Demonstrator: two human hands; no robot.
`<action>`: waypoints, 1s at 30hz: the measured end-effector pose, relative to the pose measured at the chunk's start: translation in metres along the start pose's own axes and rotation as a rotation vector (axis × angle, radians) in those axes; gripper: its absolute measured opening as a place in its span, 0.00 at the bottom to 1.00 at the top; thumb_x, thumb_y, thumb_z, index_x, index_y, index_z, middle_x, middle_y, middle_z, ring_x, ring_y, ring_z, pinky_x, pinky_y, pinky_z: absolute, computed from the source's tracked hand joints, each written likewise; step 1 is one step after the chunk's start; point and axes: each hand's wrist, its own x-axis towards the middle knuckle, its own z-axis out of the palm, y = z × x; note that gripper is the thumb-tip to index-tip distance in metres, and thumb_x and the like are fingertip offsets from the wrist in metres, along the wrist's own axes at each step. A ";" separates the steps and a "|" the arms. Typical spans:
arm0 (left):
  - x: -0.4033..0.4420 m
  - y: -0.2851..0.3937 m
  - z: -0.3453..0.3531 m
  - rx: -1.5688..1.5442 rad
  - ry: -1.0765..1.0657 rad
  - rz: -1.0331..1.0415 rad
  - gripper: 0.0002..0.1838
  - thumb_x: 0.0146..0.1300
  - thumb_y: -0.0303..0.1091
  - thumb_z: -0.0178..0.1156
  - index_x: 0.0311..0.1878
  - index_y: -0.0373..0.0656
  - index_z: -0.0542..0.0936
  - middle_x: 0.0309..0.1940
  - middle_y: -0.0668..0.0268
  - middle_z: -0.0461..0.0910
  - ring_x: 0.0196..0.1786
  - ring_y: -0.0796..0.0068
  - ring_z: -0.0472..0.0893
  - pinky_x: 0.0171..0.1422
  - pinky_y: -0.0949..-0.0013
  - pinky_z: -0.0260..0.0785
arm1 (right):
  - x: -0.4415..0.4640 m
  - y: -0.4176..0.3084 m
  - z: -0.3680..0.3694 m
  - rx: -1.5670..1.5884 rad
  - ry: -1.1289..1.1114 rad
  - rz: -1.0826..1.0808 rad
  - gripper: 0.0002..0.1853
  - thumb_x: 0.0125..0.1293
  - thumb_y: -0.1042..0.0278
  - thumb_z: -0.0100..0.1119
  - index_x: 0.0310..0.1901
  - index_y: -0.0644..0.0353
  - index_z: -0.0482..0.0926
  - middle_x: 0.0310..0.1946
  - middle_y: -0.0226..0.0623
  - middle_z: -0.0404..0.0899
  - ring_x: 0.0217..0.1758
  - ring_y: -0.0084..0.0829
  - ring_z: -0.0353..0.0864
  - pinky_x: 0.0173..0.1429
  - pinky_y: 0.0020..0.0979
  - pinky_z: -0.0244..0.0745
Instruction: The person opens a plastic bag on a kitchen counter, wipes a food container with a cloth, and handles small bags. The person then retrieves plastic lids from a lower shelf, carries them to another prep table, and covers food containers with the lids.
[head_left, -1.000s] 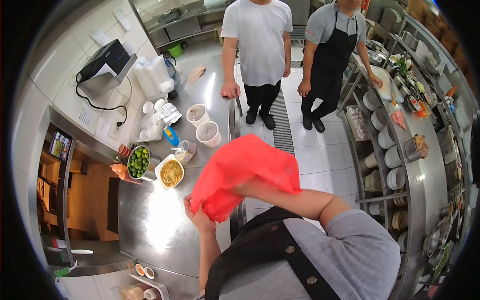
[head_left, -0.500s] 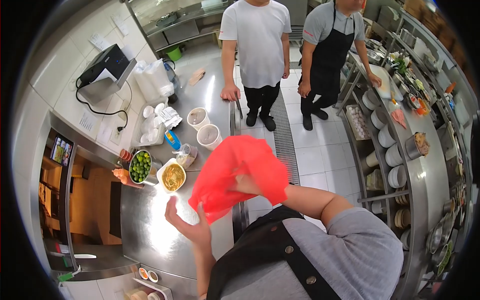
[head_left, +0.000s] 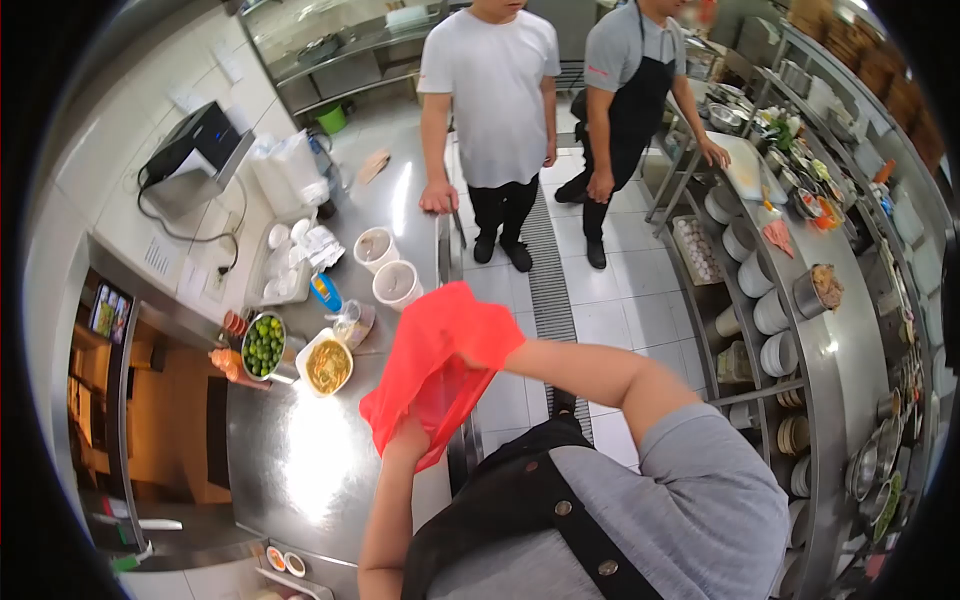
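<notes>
Red plastic film – a crumpled bag (head_left: 425, 350) – is held up in front of the person, partly over the near edge of the metal bench (head_left: 255, 430). The left grip (head_left: 407, 438) reaches up into its mouth, fingers lost among the folds, so I cannot tell whether they are spread or pinching. The right forearm (head_left: 570, 368) comes in from the other side; the right grip is covered by the film, and its state cannot be told either.

Left of the bag, on the bench, a white bowl of noodles (head_left: 328, 366) sits just beside a metal pot of green limes (head_left: 264, 347). Beyond stand two white tubs, one (head_left: 397, 286) nearer the bag and one (head_left: 376, 250) farther off. Farther along, a co-worker in a white shirt (head_left: 490, 105) rests a hand (head_left: 440, 197) on the bench edge.
</notes>
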 end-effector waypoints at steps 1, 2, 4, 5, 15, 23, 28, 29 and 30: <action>0.006 0.003 -0.014 0.025 -0.204 -0.052 0.24 0.63 0.33 0.49 0.62 0.36 0.68 0.50 0.42 0.76 0.55 0.47 0.76 0.58 0.51 0.68 | 0.004 -0.013 -0.032 -0.112 -0.128 -0.032 0.27 0.47 0.59 0.70 0.50 0.58 0.78 0.40 0.41 0.82 0.44 0.44 0.82 0.47 0.41 0.77; 0.007 0.005 -0.027 0.040 -0.415 -0.109 0.23 0.63 0.33 0.48 0.61 0.37 0.69 0.47 0.42 0.78 0.52 0.47 0.78 0.57 0.51 0.69 | 0.009 -0.019 -0.046 -0.221 -0.261 -0.070 0.28 0.45 0.59 0.71 0.50 0.58 0.78 0.40 0.42 0.82 0.45 0.46 0.81 0.47 0.42 0.77; 0.002 0.017 -0.054 -0.127 -0.435 0.014 0.22 0.65 0.37 0.46 0.61 0.39 0.69 0.44 0.43 0.79 0.49 0.47 0.79 0.55 0.51 0.70 | 0.029 -0.012 -0.031 -0.327 -0.656 -0.098 0.28 0.46 0.60 0.69 0.52 0.59 0.77 0.42 0.43 0.82 0.46 0.46 0.81 0.48 0.42 0.77; 0.001 0.020 -0.068 -0.213 -0.428 0.076 0.22 0.67 0.39 0.45 0.62 0.40 0.69 0.43 0.44 0.80 0.48 0.46 0.80 0.54 0.51 0.70 | 0.035 -0.012 -0.024 -0.398 -0.848 -0.121 0.28 0.47 0.60 0.69 0.53 0.59 0.77 0.43 0.44 0.82 0.46 0.46 0.81 0.49 0.42 0.76; 0.018 -0.021 -0.183 -0.339 -0.088 0.050 0.16 0.65 0.43 0.53 0.47 0.42 0.80 0.35 0.51 0.81 0.40 0.51 0.80 0.45 0.58 0.71 | -0.028 -0.094 -0.035 -0.137 -0.816 -0.731 0.56 0.48 0.59 0.69 0.73 0.62 0.42 0.42 0.58 0.77 0.55 0.47 0.75 0.64 0.43 0.67; -0.046 -0.028 -0.148 -0.174 -0.213 0.180 0.18 0.68 0.35 0.49 0.59 0.42 0.73 0.28 0.52 0.80 0.33 0.56 0.82 0.43 0.56 0.73 | 0.014 -0.007 -0.088 0.060 -0.184 -1.059 0.15 0.55 0.62 0.65 0.41 0.59 0.75 0.26 0.37 0.70 0.31 0.37 0.76 0.42 0.39 0.72; -0.078 0.044 -0.156 -0.022 0.290 0.760 0.14 0.61 0.33 0.56 0.47 0.35 0.78 0.22 0.63 0.76 0.31 0.63 0.80 0.40 0.66 0.75 | 0.045 0.035 -0.112 -0.276 -0.009 -0.865 0.15 0.46 0.61 0.68 0.31 0.54 0.72 0.32 0.33 0.67 0.36 0.34 0.73 0.54 0.46 0.63; -0.076 0.042 -0.158 0.011 0.374 0.785 0.14 0.60 0.34 0.57 0.46 0.37 0.78 0.22 0.64 0.75 0.30 0.64 0.79 0.40 0.66 0.75 | 0.050 0.045 -0.111 -0.291 0.012 -0.836 0.15 0.46 0.61 0.68 0.31 0.54 0.72 0.32 0.33 0.67 0.37 0.34 0.73 0.56 0.46 0.62; -0.072 0.037 -0.160 0.039 0.464 0.806 0.13 0.59 0.35 0.58 0.45 0.39 0.79 0.22 0.65 0.75 0.29 0.64 0.78 0.40 0.67 0.74 | 0.053 0.056 -0.110 -0.308 0.029 -0.811 0.16 0.46 0.60 0.68 0.31 0.54 0.71 0.31 0.33 0.67 0.37 0.34 0.73 0.57 0.46 0.60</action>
